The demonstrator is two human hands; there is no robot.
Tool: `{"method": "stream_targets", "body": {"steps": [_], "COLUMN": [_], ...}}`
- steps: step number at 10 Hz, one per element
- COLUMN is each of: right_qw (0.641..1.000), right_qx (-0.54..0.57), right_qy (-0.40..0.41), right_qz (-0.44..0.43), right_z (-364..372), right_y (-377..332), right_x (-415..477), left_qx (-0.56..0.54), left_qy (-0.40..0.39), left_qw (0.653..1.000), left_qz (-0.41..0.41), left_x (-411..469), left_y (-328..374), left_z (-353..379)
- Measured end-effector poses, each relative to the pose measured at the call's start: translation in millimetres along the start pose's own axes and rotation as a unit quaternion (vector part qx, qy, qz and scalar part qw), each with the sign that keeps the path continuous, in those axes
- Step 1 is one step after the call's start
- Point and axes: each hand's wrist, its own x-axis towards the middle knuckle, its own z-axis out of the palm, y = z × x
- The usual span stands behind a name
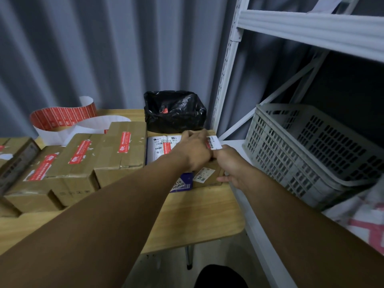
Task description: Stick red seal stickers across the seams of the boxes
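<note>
- cardboard boxes (79,161) are sitting in a row on the left of the wooden table (197,215), each already wearing a red strip across its seam; the sticker roll (62,117) is curling behind them
- black bag (174,111) is sitting at the back; a white parcel (160,148) is lying in front of it
- left hand (194,149) is lying flat on top of the small brown box (209,180), fingers stretched out
- red seal sticker (212,143) is sitting on that box top, just between both hands
- right hand (231,166) is touching the box's right side, thumb sticking out; fingers are hiding, can't tell the grip
- grey crate (301,146) is tilting on the white shelf (228,80)
</note>
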Motion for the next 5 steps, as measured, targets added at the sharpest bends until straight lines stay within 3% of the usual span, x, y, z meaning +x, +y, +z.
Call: {"method": "stream_targets", "body": {"steps": [3,5], "right_qw": [0.998,0.997], "right_qx": [0.035,0.038], "right_qy": [0.014,0.060], "right_qz": [0.042,0.003], "right_z": [-10.4,-16.4], "right_y": [-7.0,-18.0], "right_x": [-17.2,-50.4], "left_qx": [-0.174,-0.171], "left_qy": [0.050,0.136], "left_qw": [0.981,0.972], "left_qz": [-0.066,-0.087], "left_x": [-7.6,-37.8], "left_y": [-5.0,-16.2], "left_z": [-10.1,-19.5]}}
